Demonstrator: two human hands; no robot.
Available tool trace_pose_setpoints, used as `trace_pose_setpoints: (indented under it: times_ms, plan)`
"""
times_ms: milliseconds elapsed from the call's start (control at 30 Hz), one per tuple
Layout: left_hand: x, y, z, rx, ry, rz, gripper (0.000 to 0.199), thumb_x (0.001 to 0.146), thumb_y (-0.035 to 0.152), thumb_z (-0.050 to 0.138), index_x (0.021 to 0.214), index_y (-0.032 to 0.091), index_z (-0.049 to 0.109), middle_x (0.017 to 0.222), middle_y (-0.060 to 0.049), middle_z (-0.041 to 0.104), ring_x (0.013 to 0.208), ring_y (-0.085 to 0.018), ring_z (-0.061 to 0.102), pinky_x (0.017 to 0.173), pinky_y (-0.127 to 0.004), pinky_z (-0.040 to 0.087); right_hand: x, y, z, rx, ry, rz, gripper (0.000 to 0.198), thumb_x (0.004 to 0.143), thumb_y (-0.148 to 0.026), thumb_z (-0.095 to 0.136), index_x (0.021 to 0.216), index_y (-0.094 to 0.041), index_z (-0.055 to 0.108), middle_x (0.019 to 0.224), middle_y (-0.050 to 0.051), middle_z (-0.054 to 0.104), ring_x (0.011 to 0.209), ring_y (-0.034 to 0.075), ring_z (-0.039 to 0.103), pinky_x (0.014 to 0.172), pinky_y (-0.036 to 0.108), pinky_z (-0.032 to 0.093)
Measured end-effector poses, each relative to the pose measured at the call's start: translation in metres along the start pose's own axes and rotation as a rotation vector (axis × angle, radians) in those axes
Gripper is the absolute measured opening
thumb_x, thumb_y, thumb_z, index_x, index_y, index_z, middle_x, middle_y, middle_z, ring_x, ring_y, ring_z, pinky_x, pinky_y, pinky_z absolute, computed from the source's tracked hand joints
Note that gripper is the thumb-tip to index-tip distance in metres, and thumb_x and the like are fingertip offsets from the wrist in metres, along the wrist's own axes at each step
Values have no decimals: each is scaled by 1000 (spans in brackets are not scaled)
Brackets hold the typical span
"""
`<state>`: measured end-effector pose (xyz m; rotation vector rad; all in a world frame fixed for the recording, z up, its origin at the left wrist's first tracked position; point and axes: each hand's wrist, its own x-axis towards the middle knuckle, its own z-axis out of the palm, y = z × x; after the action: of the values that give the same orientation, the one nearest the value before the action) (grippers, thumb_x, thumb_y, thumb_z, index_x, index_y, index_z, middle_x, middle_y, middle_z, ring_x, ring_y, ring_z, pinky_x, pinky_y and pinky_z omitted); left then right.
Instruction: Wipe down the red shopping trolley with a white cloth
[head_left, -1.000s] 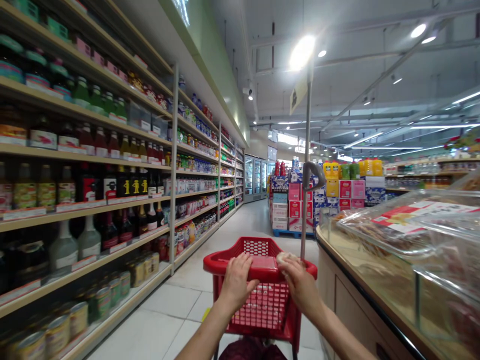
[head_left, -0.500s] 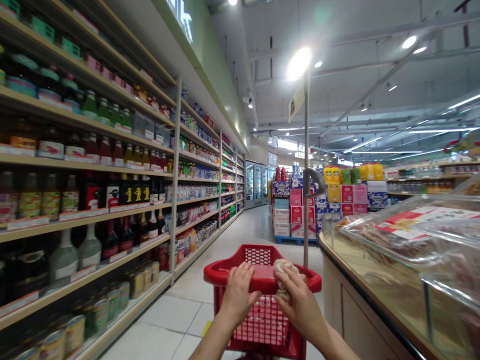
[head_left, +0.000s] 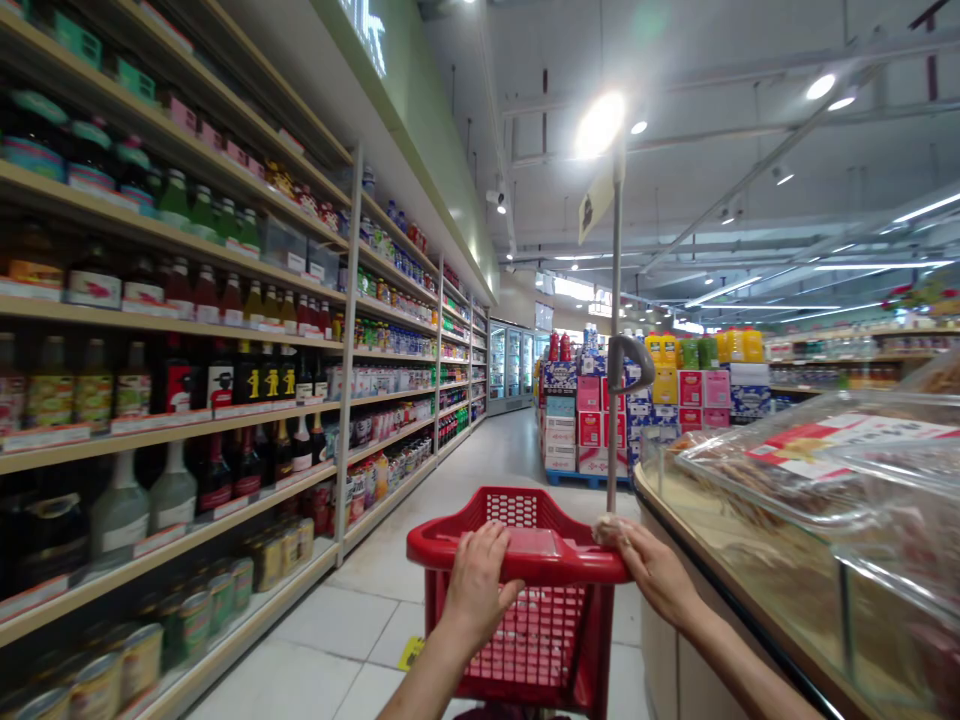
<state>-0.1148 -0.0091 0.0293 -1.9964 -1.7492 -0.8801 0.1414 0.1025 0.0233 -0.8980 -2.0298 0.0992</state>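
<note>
Legible wording or numerals: none.
– White lit sign (head_left: 365,35), on the long green overhead fascia (head_left: 424,115): partly out of view, unreadable.
– Yellowish rectangular card sign (head_left: 595,203), on the thin grey metal pole (head_left: 616,275): dark mark, indecipherable.
– Red-and-white printed label (head_left: 817,450), on the clear plastic food box (head_left: 720,480): characters blurred.
– White-and-red paper shelf tags (head_left: 161,424), on long beige shelf edges (head_left: 202,327): too small.
– Yellow floor sticker (head_left: 410,653), black marking, on pale square tiles (head_left: 330,625): illegible.
</note>
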Motion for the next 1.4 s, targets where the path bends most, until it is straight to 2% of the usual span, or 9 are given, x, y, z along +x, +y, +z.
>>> trace_pose_setpoints:
  times_ms: [200, 433, 567, 733, 867, 1000, 1133, 1267, 1400]
  plan:
    - [-1, -2, 4, 6, 21, 5, 53, 67, 24, 58, 117, 17, 43, 125, -9, 45, 118, -25, 35, 100, -48, 25, 15, -2, 1, 92, -70, 170, 47, 82, -46, 24, 89, -21, 64, 95, 4, 65, 92, 21, 58, 86, 36, 42]
    - [-3, -4, -2, 13, 14, 23, 53, 67, 23, 57, 118, 16, 42, 125, -8, 45, 118, -23, 35, 100, -46, 25, -21, -67, 38, -155, 249, -196, 29, 83, -30, 37, 100, -24, 59, 109, 6, 57, 104, 21, 50, 88, 40, 39]
    - [1, -3, -6, 11, -27, -9, 54, 67, 23, 58, 118, 16, 42, 126, -8, 44, 119, -23, 34, 101, -46, 24, -21, -79, 55, -257, 220, -292, 35, 77, -27, 49, 111, -23, 54, 118, 9, 52, 109, 25, 46, 91, 45, 35]
    - [3, -2, -6, 1, -48, -33, 53, 68, 24, 57, 118, 15, 43, 127, -8, 43, 119, -23, 33, 102, -45, 22, -13, -48, 21, 77, 196, -34, 23, 71, -34, 53, 89, -24, 62, 106, 5, 59, 104, 26, 50, 89, 45, 37]
    - [1, 0, -3, -6, -39, -33, 53, 67, 23, 58, 117, 15, 43, 127, -8, 43, 119, -23, 33, 102, -45, 21, -3, -55, 2, 548, 298, 297, 38, 75, -40, 44, 103, -16, 54, 92, 9, 64, 75, 22, 62, 69, 37, 48]
    - [0, 2, -1, 3, -11, -29, 51, 69, 24, 57, 117, 16, 43, 126, -8, 44, 119, -23, 34, 101, -46, 22, -3, -71, 15, 213, 162, 111, 36, 69, -41, 51, 95, -18, 61, 105, 11, 59, 96, 28, 55, 83, 45, 40]
    - [0, 2, -1, 10, -2, -25, 50, 70, 24, 56, 117, 17, 42, 125, -9, 45, 118, -23, 35, 101, -46, 23, -11, -60, 24, -171, 48, -85, 53, 63, -41, 60, 112, -22, 53, 127, 12, 42, 116, 32, 36, 93, 55, 23]
    - [1, 1, -4, -14, -36, -19, 51, 69, 25, 57, 117, 17, 43, 126, -8, 44, 118, -23, 35, 101, -46, 24, -7, -31, 5, -23, -146, -116, 36, 77, -39, 43, 108, -25, 55, 118, 7, 52, 110, 23, 45, 93, 43, 31]
    - [1, 2, -5, -33, -33, -32, 52, 68, 24, 58, 117, 17, 43, 126, -8, 44, 119, -23, 34, 102, -46, 23, 7, -7, -12, 179, -128, 77, 41, 75, -45, 41, 97, -17, 61, 103, 8, 62, 96, 23, 56, 86, 34, 41]
